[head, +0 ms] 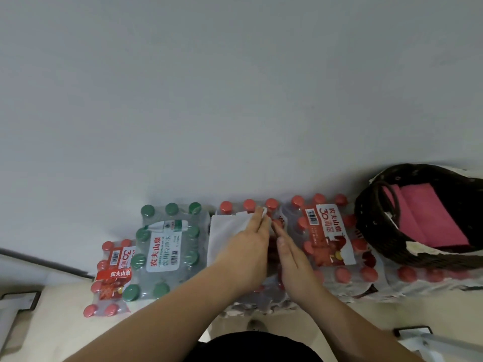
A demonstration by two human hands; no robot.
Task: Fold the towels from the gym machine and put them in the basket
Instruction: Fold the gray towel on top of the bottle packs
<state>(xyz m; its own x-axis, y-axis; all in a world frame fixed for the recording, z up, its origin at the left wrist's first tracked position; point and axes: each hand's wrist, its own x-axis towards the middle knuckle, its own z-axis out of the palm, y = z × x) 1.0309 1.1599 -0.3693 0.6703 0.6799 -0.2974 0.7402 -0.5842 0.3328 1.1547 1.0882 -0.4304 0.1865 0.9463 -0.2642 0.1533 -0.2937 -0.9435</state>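
Observation:
A white towel (pixel 224 236) lies folded on a shrink-wrapped pack of red-capped water bottles (pixel 248 205) by the wall. My left hand (pixel 245 246) rests flat on the towel's right part with straight fingers. Its fingertips reach the far right corner, where a bit of cloth curls up. My right hand (pixel 290 254) stands on edge just right of the towel, fingers straight, holding nothing. A dark woven basket (pixel 366 218) sits on bottle packs at the far right. Folded pink towels (pixel 431 220) lie inside it.
A pack of green-capped bottles (pixel 164 246) sits left of the towel, with a smaller red-capped pack (pixel 112 273) further left. Another red-capped pack (pixel 332 236) lies between the towel and the basket. Grey metal frame parts (pixel 418 335) show at the bottom corners. A plain wall (pixel 235 87) rises behind.

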